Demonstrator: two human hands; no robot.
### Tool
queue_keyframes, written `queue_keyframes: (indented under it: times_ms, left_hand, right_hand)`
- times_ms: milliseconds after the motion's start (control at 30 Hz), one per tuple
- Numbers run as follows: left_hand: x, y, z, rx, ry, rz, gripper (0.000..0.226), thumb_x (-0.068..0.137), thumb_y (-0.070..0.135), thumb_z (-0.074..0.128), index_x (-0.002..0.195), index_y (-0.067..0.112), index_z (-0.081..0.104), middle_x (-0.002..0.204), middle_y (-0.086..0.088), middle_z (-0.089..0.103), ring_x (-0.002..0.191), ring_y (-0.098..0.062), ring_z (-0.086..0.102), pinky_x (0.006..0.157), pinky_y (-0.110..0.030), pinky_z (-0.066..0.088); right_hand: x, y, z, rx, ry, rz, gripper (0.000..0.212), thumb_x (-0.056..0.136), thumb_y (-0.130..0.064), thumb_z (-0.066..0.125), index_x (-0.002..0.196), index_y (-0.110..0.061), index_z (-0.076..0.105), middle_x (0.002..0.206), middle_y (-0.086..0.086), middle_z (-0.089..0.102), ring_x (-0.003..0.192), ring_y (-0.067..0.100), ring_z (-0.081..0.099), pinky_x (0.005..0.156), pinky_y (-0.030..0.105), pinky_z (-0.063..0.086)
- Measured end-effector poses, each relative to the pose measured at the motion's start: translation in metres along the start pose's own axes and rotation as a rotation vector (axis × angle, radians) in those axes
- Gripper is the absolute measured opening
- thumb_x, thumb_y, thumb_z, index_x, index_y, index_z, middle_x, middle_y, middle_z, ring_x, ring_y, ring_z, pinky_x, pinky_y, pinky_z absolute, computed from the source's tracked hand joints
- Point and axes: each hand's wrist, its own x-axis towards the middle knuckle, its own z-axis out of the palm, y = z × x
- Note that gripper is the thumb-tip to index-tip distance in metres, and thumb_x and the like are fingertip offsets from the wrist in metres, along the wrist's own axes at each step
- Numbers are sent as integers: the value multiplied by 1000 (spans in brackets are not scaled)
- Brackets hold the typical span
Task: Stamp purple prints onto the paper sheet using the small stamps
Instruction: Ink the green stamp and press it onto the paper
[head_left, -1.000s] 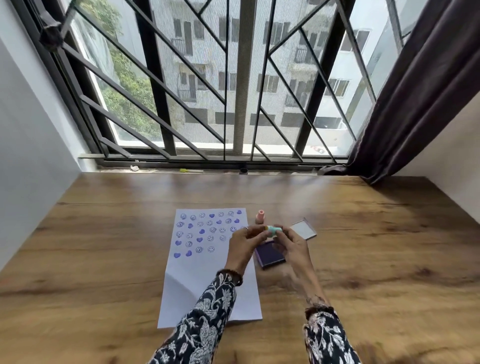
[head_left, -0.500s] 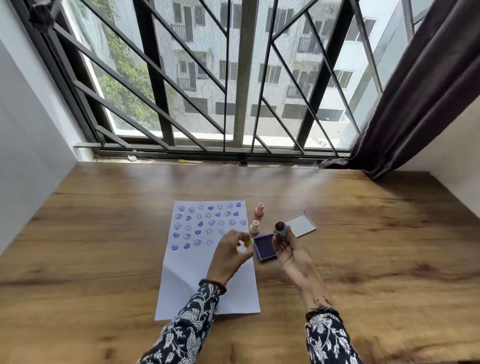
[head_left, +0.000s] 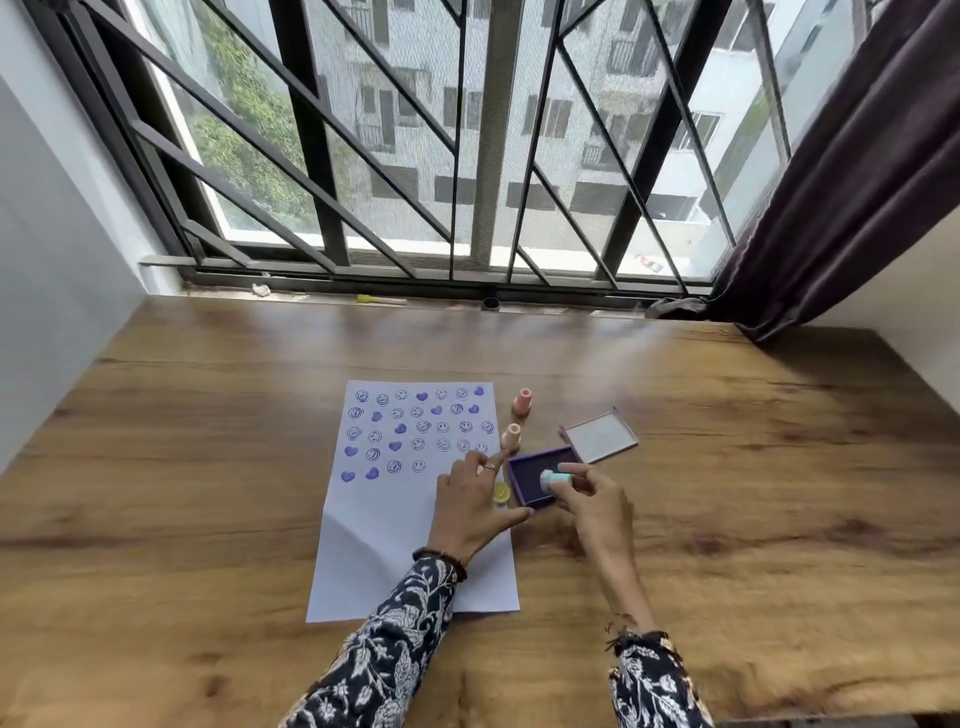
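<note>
The right hand (head_left: 589, 499) pinches a teal stamp (head_left: 555, 479) over the purple ink pad (head_left: 535, 475). The left hand (head_left: 467, 499) rests on the paper sheet (head_left: 395, 519), beside a yellow stamp (head_left: 501, 492) standing on the tabletop (head_left: 208, 493).

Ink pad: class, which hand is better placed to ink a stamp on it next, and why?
The right hand. It already holds the teal stamp over the ink pad. The left hand lies open on the paper, holding nothing, beside the yellow stamp.
</note>
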Motion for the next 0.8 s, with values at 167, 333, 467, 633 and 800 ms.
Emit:
queue_keyframes:
  times_ms: [167,333,467,633,800]
  left_hand:
    - [6,0,5,11,-14,-25,77,66,53,65,134,33,34,122,-5,45,112,-24,42,88,-37,31]
    - [6,-2,9,-15,5,-26,71,68,48,64,131,31,38,119,-4,45,111,-24,42,86,-37,31]
    - [6,-3,9,-13,23,-26,68,68,46,64,129,30,40,117,-4,45,108,-24,43,84,-36,31]
    - [6,-5,11,-12,44,-26,66,69,49,64,128,30,42,115,-3,46,104,-23,45,81,-36,32]
    - [6,-6,12,-21,68,-29,63,70,48,64,127,29,44,114,-3,48,103,-23,46,80,-35,31]
  right_hand:
    - [-9,-6,13,-407,7,-258,22,82,-19,68,102,-10,68,99,9,68,89,21,63,74,24,43]
    - [-15,-8,22,-589,-12,-320,21,89,-20,60,107,-11,64,106,8,64,95,24,62,74,28,46]
    - [-19,-11,30,-687,-8,-337,20,93,-19,52,108,-10,60,108,9,62,95,25,62,78,36,54]
    - [-17,-14,37,-736,22,-286,15,94,-15,49,106,-10,57,106,8,61,93,23,61,75,32,51]
    - [-8,-22,38,-778,-13,-247,14,91,-11,53,104,-7,58,105,11,62,95,26,62,76,33,50]
